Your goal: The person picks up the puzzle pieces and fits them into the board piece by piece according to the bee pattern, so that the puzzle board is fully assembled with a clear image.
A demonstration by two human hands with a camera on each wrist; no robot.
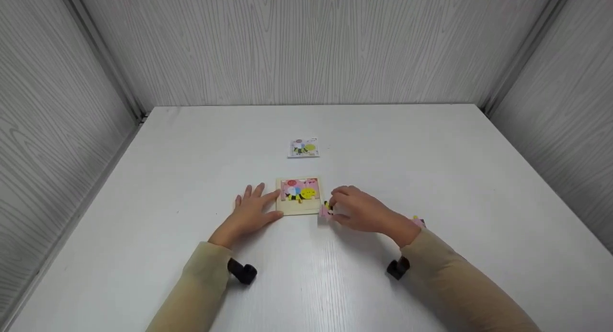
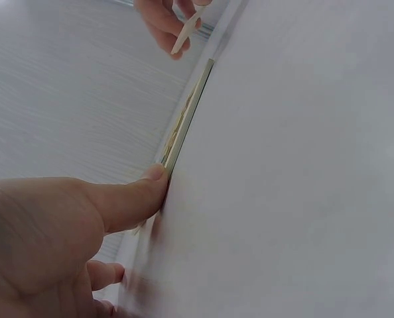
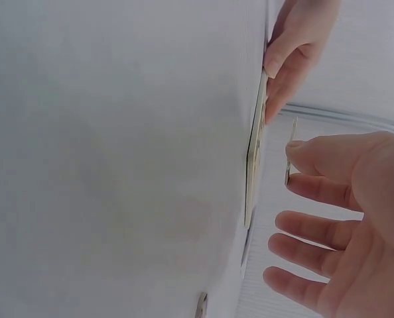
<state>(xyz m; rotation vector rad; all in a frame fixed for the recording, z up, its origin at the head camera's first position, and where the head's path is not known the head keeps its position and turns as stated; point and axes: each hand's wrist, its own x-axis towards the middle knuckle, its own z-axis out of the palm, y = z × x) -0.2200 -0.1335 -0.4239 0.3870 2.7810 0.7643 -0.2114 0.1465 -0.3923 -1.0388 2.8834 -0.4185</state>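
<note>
A wooden jigsaw puzzle board lies flat on the table, its upper part filled with a bee picture and its lower strip bare wood. My left hand rests at the board's left side, fingers spread, with the thumb touching the board's edge. At the board's right side my right hand pinches a pink puzzle piece between thumb and forefinger. In the right wrist view that piece appears edge-on, held above the table, and the other fingers are loosely extended.
A square card with the same bee picture lies behind the board. Another pink and yellow puzzle piece lies on the table beyond my right wrist, partly hidden by it. Grey wood-grain panels enclose the white table at the back and sides.
</note>
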